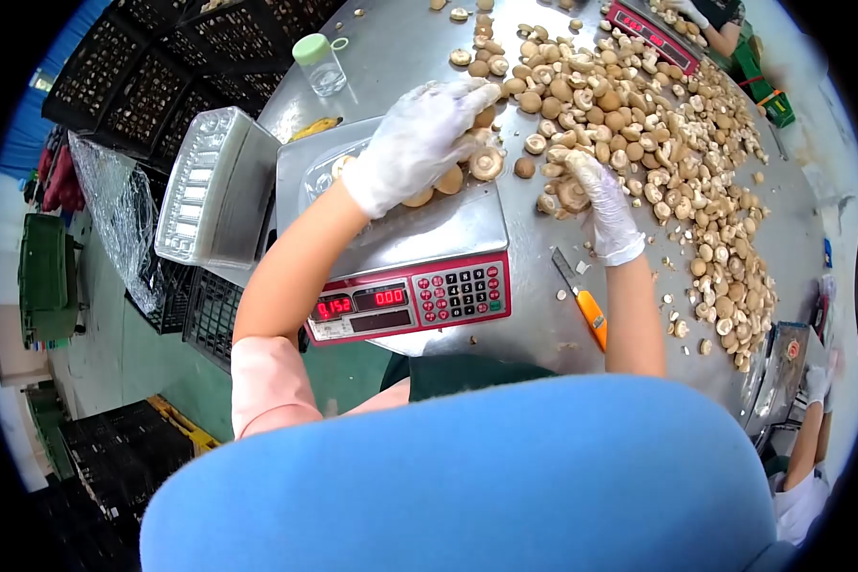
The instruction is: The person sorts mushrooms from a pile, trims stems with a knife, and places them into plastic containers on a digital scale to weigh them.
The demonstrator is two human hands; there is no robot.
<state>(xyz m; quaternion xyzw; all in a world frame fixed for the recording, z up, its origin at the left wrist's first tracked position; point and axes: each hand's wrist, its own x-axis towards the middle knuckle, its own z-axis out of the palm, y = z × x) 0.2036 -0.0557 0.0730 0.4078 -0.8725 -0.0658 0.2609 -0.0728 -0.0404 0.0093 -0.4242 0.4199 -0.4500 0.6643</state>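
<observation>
My left hand (419,138), in a white glove, is over the red scale (419,297). Its fingers curl round some mushrooms at the right of the pan, with mushrooms (448,179) showing under the palm. Partly hidden by that hand, a clear plastic tray (316,173) rests on the scale's metal pan (353,250). The left red display reads about 0.152. At the near edge of the mushroom pile, my right hand (608,212), also gloved, closes on a brown mushroom (572,195); other mushrooms touch its fingertips.
A large mushroom pile (639,124) covers the table's right side. A knife with an orange handle (589,316) lies near my right forearm. Stacked clear trays (210,186), a green-lidded bottle (320,65) and black crates (133,76) are left. Co-workers' gloved hands (817,383) show at right.
</observation>
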